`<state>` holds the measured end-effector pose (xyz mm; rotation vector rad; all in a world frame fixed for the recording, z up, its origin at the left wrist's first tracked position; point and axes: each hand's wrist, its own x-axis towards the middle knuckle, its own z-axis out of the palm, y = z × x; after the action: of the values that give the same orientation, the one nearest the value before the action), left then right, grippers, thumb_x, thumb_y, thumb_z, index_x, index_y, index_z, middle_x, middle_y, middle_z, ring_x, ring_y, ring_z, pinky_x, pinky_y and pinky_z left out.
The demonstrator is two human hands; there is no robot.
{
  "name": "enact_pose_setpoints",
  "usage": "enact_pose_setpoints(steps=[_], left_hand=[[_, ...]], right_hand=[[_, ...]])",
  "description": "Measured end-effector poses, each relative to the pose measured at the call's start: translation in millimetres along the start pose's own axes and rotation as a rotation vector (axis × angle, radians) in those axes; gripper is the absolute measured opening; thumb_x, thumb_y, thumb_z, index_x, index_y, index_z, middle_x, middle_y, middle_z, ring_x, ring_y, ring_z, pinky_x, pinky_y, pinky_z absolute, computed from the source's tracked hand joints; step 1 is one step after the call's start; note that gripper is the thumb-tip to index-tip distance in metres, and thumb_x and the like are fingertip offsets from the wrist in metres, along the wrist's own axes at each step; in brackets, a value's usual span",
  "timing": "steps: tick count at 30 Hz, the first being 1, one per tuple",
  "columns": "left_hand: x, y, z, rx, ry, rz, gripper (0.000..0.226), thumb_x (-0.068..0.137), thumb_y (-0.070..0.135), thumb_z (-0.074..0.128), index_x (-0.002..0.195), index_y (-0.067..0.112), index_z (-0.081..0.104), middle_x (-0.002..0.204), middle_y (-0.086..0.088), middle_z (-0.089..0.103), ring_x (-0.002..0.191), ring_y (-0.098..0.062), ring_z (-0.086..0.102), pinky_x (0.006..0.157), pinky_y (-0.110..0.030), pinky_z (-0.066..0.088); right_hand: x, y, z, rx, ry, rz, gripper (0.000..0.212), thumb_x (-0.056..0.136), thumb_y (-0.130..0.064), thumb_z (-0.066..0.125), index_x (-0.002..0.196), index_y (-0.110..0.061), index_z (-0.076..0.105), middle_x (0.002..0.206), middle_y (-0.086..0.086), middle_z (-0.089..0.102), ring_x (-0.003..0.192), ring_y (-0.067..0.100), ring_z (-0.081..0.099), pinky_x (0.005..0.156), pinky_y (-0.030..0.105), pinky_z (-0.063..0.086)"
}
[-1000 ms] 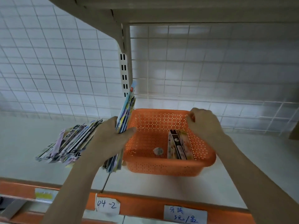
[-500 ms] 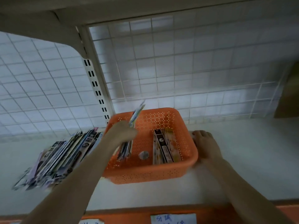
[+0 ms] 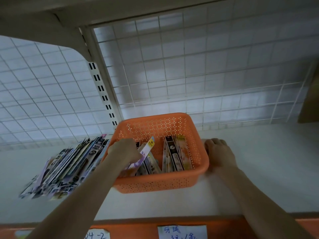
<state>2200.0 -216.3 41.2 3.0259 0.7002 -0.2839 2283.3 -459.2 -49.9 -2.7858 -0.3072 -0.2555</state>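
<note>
An orange perforated basket [image 3: 155, 184] stands on the white shelf. My left hand [image 3: 123, 151] reaches inside its left half and grips a bundle of flat packets [image 3: 146, 153], which lean down into the basket. A second small group of upright packets [image 3: 174, 155] stands in the basket's right half. My right hand [image 3: 218, 153] lies against the basket's right outer wall, fingers curled loosely at the rim corner. A fanned pile of similar packets [image 3: 69, 166] lies on the shelf left of the basket.
A wire grid panel [image 3: 198, 69] backs the shelf, with a slotted upright post [image 3: 101, 88] at left centre. The orange shelf front carries handwritten paper labels [image 3: 182, 232]. A brown cardboard edge [image 3: 309, 100] shows at far right. An upper shelf hangs overhead.
My left hand has carried the bundle from outside the basket's left rim down into the basket. My right hand moved from the far rim to the right outer wall.
</note>
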Motion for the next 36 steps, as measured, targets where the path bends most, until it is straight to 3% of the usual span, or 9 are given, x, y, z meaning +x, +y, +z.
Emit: enact_pose_setpoints(steps=[4, 8, 12, 17, 19, 25, 28, 31, 36], left_hand=[[-1, 3, 5, 0.022, 0.053, -0.031, 0.019, 0.088, 0.017, 0.055, 0.104, 0.006, 0.059, 0.088, -0.004, 0.059, 0.080, -0.020, 0.058, 0.065, -0.028, 0.045], [0, 4, 6, 0.033, -0.084, 0.027, 0.020, 0.090, 0.018, 0.057, 0.098, 0.001, 0.061, 0.097, -0.010, 0.063, 0.084, -0.022, 0.059, 0.068, -0.025, 0.043], [-1, -2, 1, -0.036, 0.013, 0.095, 0.023, 0.090, 0.022, 0.057, 0.072, 0.008, 0.056, 0.065, -0.001, 0.051, 0.059, -0.014, 0.053, 0.052, -0.021, 0.039], [-23, -11, -21, -0.168, 0.221, 0.236, 0.029, 0.091, 0.035, 0.055, 0.099, 0.010, 0.065, 0.102, -0.007, 0.065, 0.094, -0.022, 0.063, 0.078, -0.032, 0.049], [-38, -18, -28, -0.289, 0.317, 0.275, 0.027, 0.092, 0.037, 0.054, 0.106, 0.016, 0.062, 0.112, -0.004, 0.064, 0.092, -0.017, 0.061, 0.084, -0.030, 0.048], [-74, -70, -12, -0.542, 0.597, 0.255, 0.017, 0.089, 0.025, 0.059, 0.097, 0.014, 0.067, 0.095, 0.001, 0.071, 0.082, -0.011, 0.062, 0.076, -0.020, 0.046], [-81, -117, 13, -0.564, 0.598, 0.183, 0.009, 0.089, 0.016, 0.059, 0.089, 0.011, 0.067, 0.081, 0.000, 0.069, 0.075, -0.016, 0.065, 0.068, -0.022, 0.047], [-84, -169, 29, -0.512, 0.607, 0.100, 0.010, 0.089, 0.014, 0.060, 0.080, 0.009, 0.062, 0.060, 0.011, 0.052, 0.054, -0.002, 0.050, 0.051, -0.010, 0.033], [-84, -240, 40, -0.606, 0.631, -0.047, 0.013, 0.087, 0.016, 0.062, 0.096, 0.008, 0.066, 0.084, -0.010, 0.071, 0.082, -0.030, 0.065, 0.069, -0.030, 0.044]], right_hand=[[0, 0, 0, 0.009, 0.003, 0.000, 0.028, 0.093, -0.022, 0.042, 0.116, -0.014, 0.056, 0.124, 0.001, 0.055, 0.120, 0.020, 0.043, 0.094, 0.029, 0.040], [-1, 1, 0, 0.035, -0.008, 0.006, 0.027, 0.093, -0.021, 0.042, 0.115, -0.013, 0.055, 0.124, 0.001, 0.055, 0.120, 0.019, 0.043, 0.094, 0.030, 0.041], [0, 2, -10, 0.119, 0.009, 0.024, 0.032, 0.094, -0.016, 0.042, 0.123, -0.009, 0.054, 0.127, 0.009, 0.055, 0.122, 0.025, 0.045, 0.094, 0.034, 0.042], [8, -10, -54, 0.226, 0.133, -0.015, 0.029, 0.094, -0.013, 0.045, 0.118, -0.006, 0.060, 0.115, 0.013, 0.064, 0.104, 0.028, 0.059, 0.082, 0.030, 0.044], [8, -26, -75, 0.243, 0.159, -0.053, 0.025, 0.094, -0.015, 0.046, 0.111, -0.007, 0.062, 0.106, 0.010, 0.067, 0.094, 0.025, 0.061, 0.076, 0.028, 0.044], [-22, -108, -89, 0.264, 0.129, -0.268, 0.020, 0.094, -0.020, 0.047, 0.103, -0.011, 0.062, 0.096, 0.005, 0.064, 0.081, 0.019, 0.061, 0.077, 0.033, 0.053], [-35, -152, -80, 0.291, 0.099, -0.333, 0.020, 0.095, -0.021, 0.048, 0.105, -0.010, 0.062, 0.095, 0.004, 0.065, 0.081, 0.017, 0.061, 0.077, 0.032, 0.053], [-45, -197, -69, 0.317, 0.057, -0.359, 0.021, 0.095, -0.021, 0.047, 0.105, -0.010, 0.062, 0.094, 0.006, 0.065, 0.081, 0.021, 0.061, 0.078, 0.036, 0.052], [-64, -272, -41, 0.359, 0.043, -0.425, 0.016, 0.094, -0.017, 0.049, 0.098, -0.012, 0.063, 0.089, 0.002, 0.064, 0.077, 0.017, 0.058, 0.069, 0.028, 0.046]])
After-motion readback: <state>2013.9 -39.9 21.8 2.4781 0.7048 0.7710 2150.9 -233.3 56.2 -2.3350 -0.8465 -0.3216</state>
